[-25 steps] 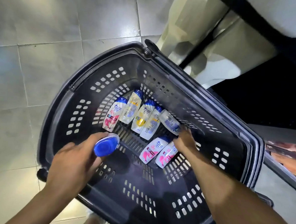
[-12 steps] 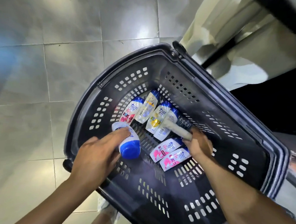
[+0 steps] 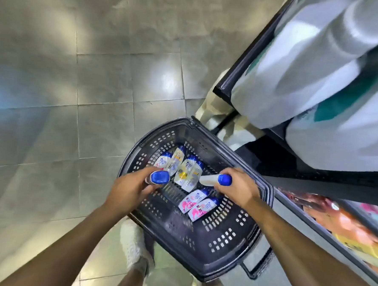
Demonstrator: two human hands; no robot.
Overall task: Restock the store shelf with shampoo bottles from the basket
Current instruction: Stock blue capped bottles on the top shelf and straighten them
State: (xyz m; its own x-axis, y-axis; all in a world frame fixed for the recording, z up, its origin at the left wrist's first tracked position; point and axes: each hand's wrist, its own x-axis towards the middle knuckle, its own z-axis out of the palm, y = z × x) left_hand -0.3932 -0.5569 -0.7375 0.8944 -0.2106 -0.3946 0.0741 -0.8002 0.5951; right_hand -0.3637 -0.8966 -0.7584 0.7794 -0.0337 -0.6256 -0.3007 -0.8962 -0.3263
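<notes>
the left hand [image 3: 134, 186] grips one white shampoo bottle, the left bottle [image 3: 159, 177]. fingers and thumb are curled round its body. its blue cap faces the camera.

the right hand [image 3: 239, 188] is clenched round a second white shampoo bottle, the right bottle [image 3: 214, 179]. its blue cap sits at the thumb side of the hand and its body points left.

both held bottles are over the open top of the basket [image 3: 222, 240], near each other but apart. whether either one touches the bottles below cannot be told.

the basket is dark perforated plastic and stands on the tiled floor [image 3: 99, 82], just beside the shelf unit [image 3: 250, 58]. its handle [image 3: 255, 266] hangs folded down at the near right side.

six more bottles lie flat on the basket bottom:
- a row of four bottles [image 3: 185, 170] at the far end, side by side, blue caps pointing away from the person. the leftmost label shows pink and at least one other shows yellow.
- a pair of pink-label bottles [image 3: 192, 199] nearer the right wall, touching side by side, caps toward the shelf unit.

the upper level of the shelf unit carries large white wrapped packs [image 3: 309, 73]. a lower level carries orange and yellow packets [image 3: 344, 223]. both are too blurred to read.

a white shoe [image 3: 133, 243] rests on the floor at the near left edge of the basket.
</notes>
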